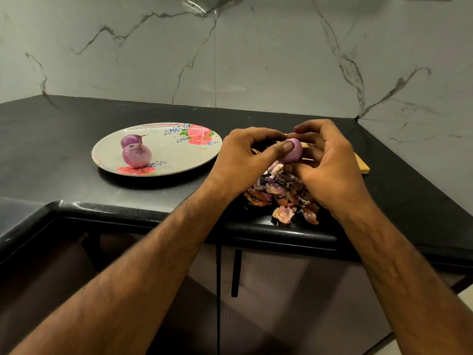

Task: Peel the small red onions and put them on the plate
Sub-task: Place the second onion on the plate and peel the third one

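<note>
Across the back runs a grey marble-look wall (256,60) with dark veins. Below it is a black table (64,129) with a glossy rounded front edge that turns a corner at the left. Under the table is a brown cabinet door (281,290) with a vertical black handle (236,272).

Two bare forearms come in from the bottom. The left hand (243,160) and right hand (330,165) meet above the table, just right of the plate, and both grip one onion between them. The left fingers (245,135) are curled, with the thumb pressed flat on the onion's near-left side. The right fingers (311,126) are curled round its far and right side; the right thumb sits low and is partly hidden.

A flowered plate (174,155), white with pink roses, sits on the table left of centre. A peel pile (281,193) of dry brown and purple skins lies on the table under the hands, reaching near the front edge. A wooden board (362,166) shows only as a corner from behind the right hand; the rest is hidden.

Two onions that look peeled sit touching on the plate's left part. The front onion (136,155) is pale purple. The back onion (131,140) is darker, with a thin stem tip pointing right. The held onion (294,151) is smooth pinkish purple on its visible side and sits above the pile, not on the plate.
</note>
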